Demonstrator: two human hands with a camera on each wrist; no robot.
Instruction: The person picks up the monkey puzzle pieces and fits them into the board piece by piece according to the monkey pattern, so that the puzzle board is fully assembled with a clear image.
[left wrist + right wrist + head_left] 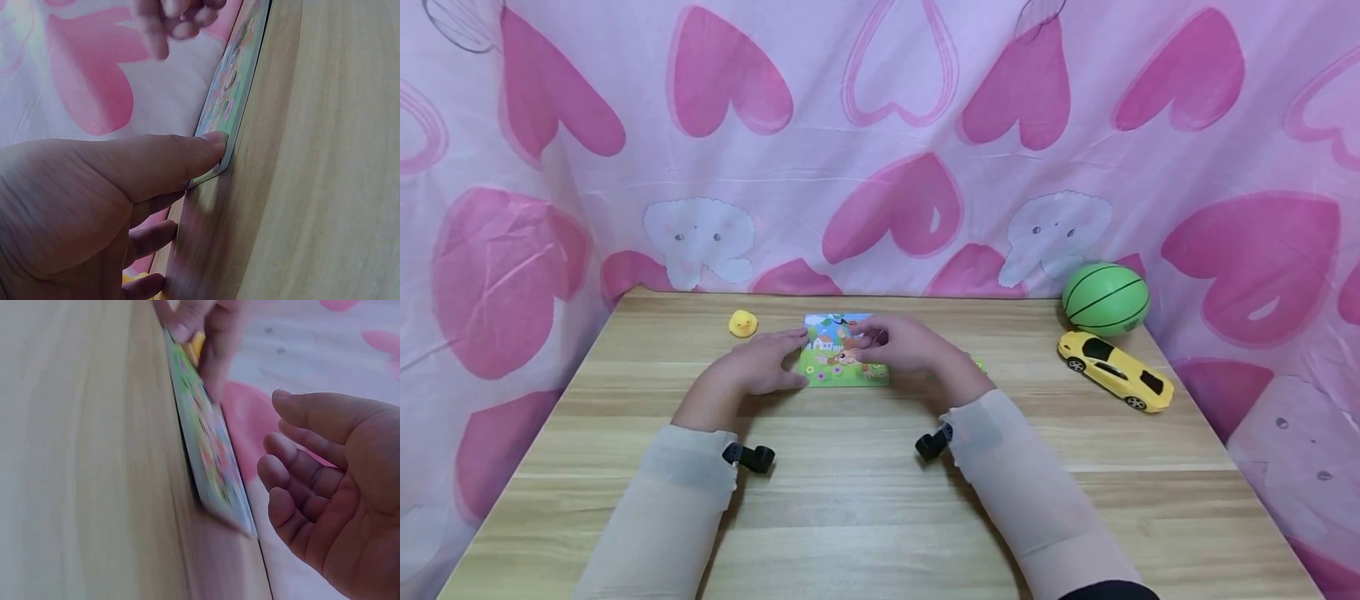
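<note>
A flat, colourful picture board (pixel 842 375) with a house, animals and flowers lies on the wooden table. Along its left edge rests my left hand (pixel 767 360), thumb at the near corner and fingers toward the far one. The left wrist view shows that thumb (pixel 209 150) on the board's corner, the other fingers fairly straight. Over the board's right part hovers my right hand (pixel 902 343). In the right wrist view its fingers (pixel 281 472) are loosely bent, apart from the board, with nothing visible between them.
A small yellow duck (pixel 743 323) sits left of the board. At the right are a green ball (pixel 1107 299) and a yellow toy car (pixel 1116 371). Something green and yellow (pixel 978 364) shows partly behind my right wrist. A pink heart-patterned cloth (pixel 887 208) hangs behind the table.
</note>
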